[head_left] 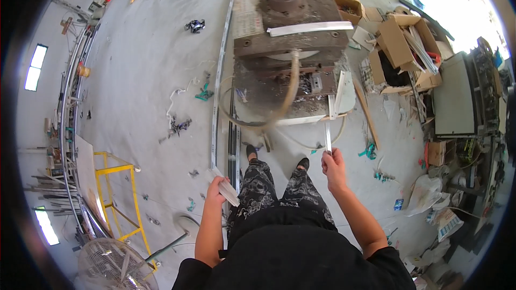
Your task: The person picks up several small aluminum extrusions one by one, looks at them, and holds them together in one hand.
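Note:
My left hand (216,189) is closed around several short, pale metal profile pieces (228,191), held together low beside my left leg. Between the fingers of my right hand (334,168) is one narrow silver metal strip (328,135), which points forward to the near edge of a dusty brown machine (252,0). Whether its far tip touches the machine I cannot tell. On the machine lies a pale strip (309,28). Short white profile pieces (337,95) rest at its near right corner. A hose (293,83) bends across its front.
Along the machine's left side runs a long profile (219,86). Cardboard boxes (400,40) stand at the right, near a grey cabinet (454,96). A yellow metal frame (134,204) and a fan (115,263) are at the left. Scraps (180,124) litter the floor.

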`<state>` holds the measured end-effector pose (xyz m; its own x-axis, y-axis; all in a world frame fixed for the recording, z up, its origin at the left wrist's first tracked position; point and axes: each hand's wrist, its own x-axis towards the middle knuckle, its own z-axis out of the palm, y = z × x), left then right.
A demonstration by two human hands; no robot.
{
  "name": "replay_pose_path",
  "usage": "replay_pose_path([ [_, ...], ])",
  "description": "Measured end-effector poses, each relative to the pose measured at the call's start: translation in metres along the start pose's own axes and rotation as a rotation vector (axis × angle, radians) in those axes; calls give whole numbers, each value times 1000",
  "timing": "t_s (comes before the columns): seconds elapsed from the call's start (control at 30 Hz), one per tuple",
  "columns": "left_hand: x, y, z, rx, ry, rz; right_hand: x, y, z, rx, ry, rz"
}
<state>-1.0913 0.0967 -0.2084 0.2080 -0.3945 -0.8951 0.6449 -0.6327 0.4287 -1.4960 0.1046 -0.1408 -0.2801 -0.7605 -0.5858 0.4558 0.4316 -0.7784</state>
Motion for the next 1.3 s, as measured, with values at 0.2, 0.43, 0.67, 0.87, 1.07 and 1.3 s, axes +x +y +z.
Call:
replay_pose_path([
  [0.2, 27, 30, -17, 3, -82, 15, -4, 6, 92, -93, -33, -128],
  [0.43, 74, 80, -83, -155, 2, -94, 10, 5, 183, -5, 76, -99],
  [0.67, 108, 162, -152, -241, 61, -138, 27, 9, 210, 171, 340, 1],
  [0.87, 124, 194, -155, -264, 51, -94, 33, 6, 217, 156, 380, 33],
  [1.07, 123, 173, -165, -335, 10, -107, 47, 7, 217, 183, 484, 106],
  [1.3, 132, 162, -196, -308, 119, -215, 39, 6, 211, 208, 512, 85],
])
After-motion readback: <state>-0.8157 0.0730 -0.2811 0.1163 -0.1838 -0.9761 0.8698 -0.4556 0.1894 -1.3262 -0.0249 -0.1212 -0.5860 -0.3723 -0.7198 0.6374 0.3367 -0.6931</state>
